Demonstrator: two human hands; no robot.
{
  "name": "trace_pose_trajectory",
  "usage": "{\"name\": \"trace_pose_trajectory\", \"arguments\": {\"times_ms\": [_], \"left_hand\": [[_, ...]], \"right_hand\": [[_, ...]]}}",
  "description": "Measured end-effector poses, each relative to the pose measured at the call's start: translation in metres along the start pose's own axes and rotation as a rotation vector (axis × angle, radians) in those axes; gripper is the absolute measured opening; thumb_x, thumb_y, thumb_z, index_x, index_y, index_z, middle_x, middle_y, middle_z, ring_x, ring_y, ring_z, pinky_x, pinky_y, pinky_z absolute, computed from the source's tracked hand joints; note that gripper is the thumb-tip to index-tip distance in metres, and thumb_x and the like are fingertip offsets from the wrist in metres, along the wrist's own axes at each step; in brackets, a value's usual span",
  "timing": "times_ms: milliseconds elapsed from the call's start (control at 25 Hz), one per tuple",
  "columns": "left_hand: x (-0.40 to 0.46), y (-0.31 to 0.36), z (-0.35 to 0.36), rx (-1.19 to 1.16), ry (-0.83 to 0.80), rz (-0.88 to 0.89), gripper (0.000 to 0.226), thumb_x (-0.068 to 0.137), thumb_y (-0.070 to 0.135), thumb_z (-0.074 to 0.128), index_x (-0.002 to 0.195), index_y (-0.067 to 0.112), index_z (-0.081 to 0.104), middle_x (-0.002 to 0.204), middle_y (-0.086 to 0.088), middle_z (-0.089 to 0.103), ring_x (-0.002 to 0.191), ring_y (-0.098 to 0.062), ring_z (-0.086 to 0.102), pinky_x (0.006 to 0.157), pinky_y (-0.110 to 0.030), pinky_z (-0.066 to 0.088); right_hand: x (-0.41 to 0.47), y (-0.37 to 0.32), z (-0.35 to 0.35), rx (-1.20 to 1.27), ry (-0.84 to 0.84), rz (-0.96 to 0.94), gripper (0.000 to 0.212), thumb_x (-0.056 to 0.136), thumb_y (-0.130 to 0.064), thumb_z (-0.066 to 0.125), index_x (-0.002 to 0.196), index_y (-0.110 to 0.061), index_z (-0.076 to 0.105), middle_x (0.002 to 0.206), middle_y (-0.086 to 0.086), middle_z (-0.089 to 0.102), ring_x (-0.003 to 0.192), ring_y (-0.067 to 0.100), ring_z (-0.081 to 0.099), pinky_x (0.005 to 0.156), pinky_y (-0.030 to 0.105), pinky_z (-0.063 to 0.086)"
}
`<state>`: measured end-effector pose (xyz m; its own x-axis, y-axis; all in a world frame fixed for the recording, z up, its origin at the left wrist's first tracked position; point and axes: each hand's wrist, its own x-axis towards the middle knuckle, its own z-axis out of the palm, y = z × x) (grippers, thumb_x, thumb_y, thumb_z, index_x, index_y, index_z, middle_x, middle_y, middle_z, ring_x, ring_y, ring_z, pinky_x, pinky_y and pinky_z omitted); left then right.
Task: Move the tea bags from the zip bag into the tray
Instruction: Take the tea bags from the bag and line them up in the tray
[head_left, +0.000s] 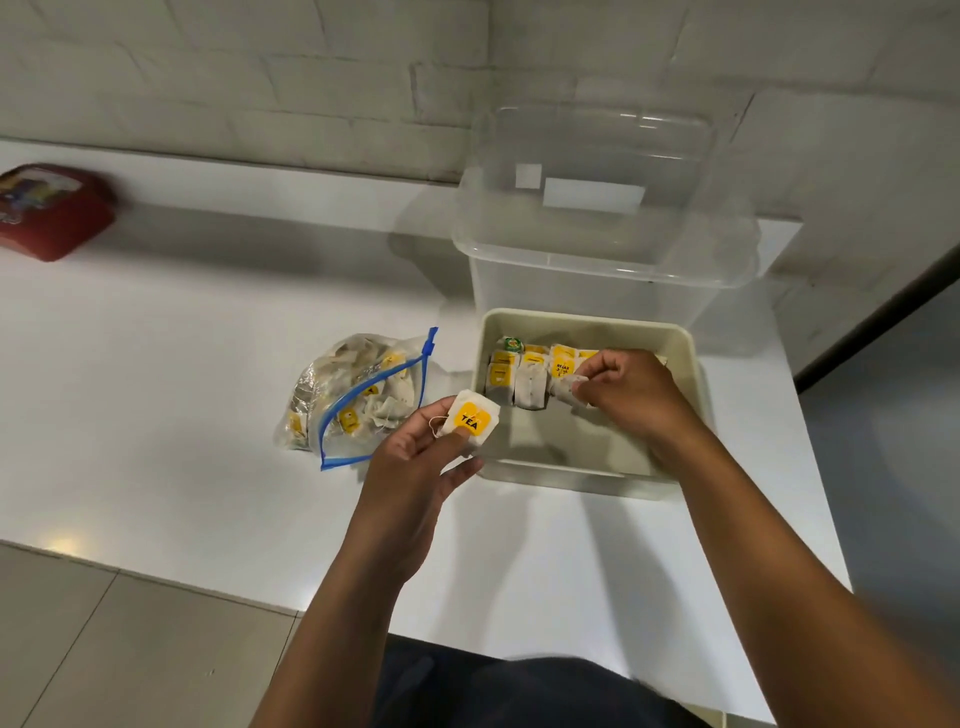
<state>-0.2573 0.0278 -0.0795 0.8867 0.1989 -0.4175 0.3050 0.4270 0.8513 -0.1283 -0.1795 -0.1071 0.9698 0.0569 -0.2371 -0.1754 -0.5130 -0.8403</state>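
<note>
A clear zip bag (358, 395) with a blue seal lies open on the white counter, holding several tea bags. To its right stands a cream tray (685, 358) with a row of tea bags (524, 379) upright along its far side. My left hand (415, 457) holds a tea bag with a yellow "TEA" label (471, 418) just left of the tray's near corner. My right hand (634, 395) reaches into the tray and pinches a tea bag (569, 387) at the right end of the row.
A clear plastic container (602, 218) stands directly behind the tray. A red pouch (52, 208) lies at the far left of the counter (182, 364). The counter's near edge runs along the bottom left, with tiled floor below, and a wall is behind.
</note>
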Motion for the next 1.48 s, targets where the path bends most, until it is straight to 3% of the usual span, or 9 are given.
{"name": "trace_pose_trajectory", "arguments": {"times_ms": [240,440,520,720,920,1120,1240,1320,1480], "left_hand": [[0.014,0.003,0.019,-0.034,0.002,0.027,0.024,0.094,0.002,0.059,0.115,0.014,0.066,0.103,-0.004,0.076,0.095,-0.019,0.072,0.081,-0.031,0.059],[0.021,0.006,0.023,-0.059,0.014,0.052,0.023,0.090,0.001,0.061,0.110,0.010,0.067,0.101,-0.007,0.075,0.094,-0.018,0.072,0.084,-0.031,0.060],[0.023,0.004,0.019,-0.062,0.021,0.050,0.024,0.089,0.001,0.062,0.111,0.010,0.067,0.100,-0.007,0.075,0.092,-0.017,0.072,0.083,-0.031,0.060],[0.024,0.000,0.013,-0.072,0.043,0.038,0.025,0.088,0.003,0.064,0.112,0.010,0.067,0.100,-0.008,0.075,0.091,-0.018,0.072,0.077,-0.029,0.059],[0.023,-0.001,0.012,-0.060,0.041,0.047,0.023,0.089,0.002,0.063,0.110,0.009,0.067,0.098,-0.010,0.074,0.089,-0.018,0.071,0.077,-0.029,0.059],[0.023,-0.002,0.010,-0.065,0.057,0.046,0.022,0.089,0.001,0.063,0.109,0.009,0.068,0.097,-0.012,0.073,0.089,-0.018,0.071,0.077,-0.029,0.059],[0.024,-0.003,0.012,-0.069,0.058,0.042,0.022,0.089,0.002,0.063,0.110,0.008,0.067,0.097,-0.011,0.073,0.089,-0.018,0.071,0.076,-0.029,0.059],[0.024,-0.004,0.014,-0.063,0.052,0.042,0.023,0.089,0.001,0.064,0.111,0.008,0.067,0.098,-0.011,0.074,0.090,-0.018,0.071,0.076,-0.029,0.059],[0.025,-0.003,0.014,-0.044,0.048,0.042,0.025,0.089,0.003,0.064,0.113,0.007,0.067,0.102,-0.013,0.073,0.092,-0.019,0.071,0.077,-0.029,0.059]], "right_hand": [[0.027,0.016,0.003,-0.104,-0.246,0.068,0.009,0.081,-0.008,0.072,0.079,-0.017,0.068,0.070,0.002,0.068,0.051,0.012,0.056,0.045,0.021,0.044],[0.045,0.019,0.013,-0.286,-0.156,-0.014,0.010,0.080,-0.014,0.073,0.075,-0.021,0.070,0.065,-0.007,0.062,0.060,0.018,0.060,0.052,0.023,0.047],[0.048,0.020,0.015,-0.404,-0.114,-0.045,0.011,0.081,-0.015,0.072,0.075,-0.024,0.069,0.069,-0.009,0.063,0.072,0.017,0.061,0.060,0.023,0.042],[0.056,0.018,0.020,-0.527,0.032,-0.022,0.013,0.079,-0.019,0.068,0.069,-0.027,0.064,0.081,-0.003,0.071,0.084,0.023,0.066,0.069,0.030,0.052],[0.058,0.013,0.022,-0.508,0.065,0.009,0.007,0.078,-0.027,0.071,0.079,-0.025,0.064,0.088,-0.003,0.072,0.090,0.024,0.066,0.069,0.028,0.049],[0.037,0.009,0.009,-0.581,0.154,-0.093,0.008,0.086,-0.030,0.066,0.092,-0.025,0.065,0.092,-0.007,0.069,0.092,0.022,0.062,0.069,0.029,0.046],[0.023,0.014,0.011,-0.591,-0.057,-0.201,0.019,0.086,-0.021,0.057,0.086,-0.028,0.074,0.091,-0.006,0.073,0.088,0.021,0.065,0.074,0.034,0.055],[0.018,0.021,0.016,-0.681,-0.239,-0.169,0.023,0.090,-0.023,0.056,0.096,-0.033,0.076,0.099,-0.006,0.073,0.090,0.020,0.065,0.076,0.034,0.056],[0.018,0.026,0.020,-0.784,-0.255,-0.191,0.028,0.096,-0.026,0.053,0.115,-0.035,0.072,0.115,-0.001,0.070,0.100,0.024,0.064,0.079,0.034,0.055]]}}
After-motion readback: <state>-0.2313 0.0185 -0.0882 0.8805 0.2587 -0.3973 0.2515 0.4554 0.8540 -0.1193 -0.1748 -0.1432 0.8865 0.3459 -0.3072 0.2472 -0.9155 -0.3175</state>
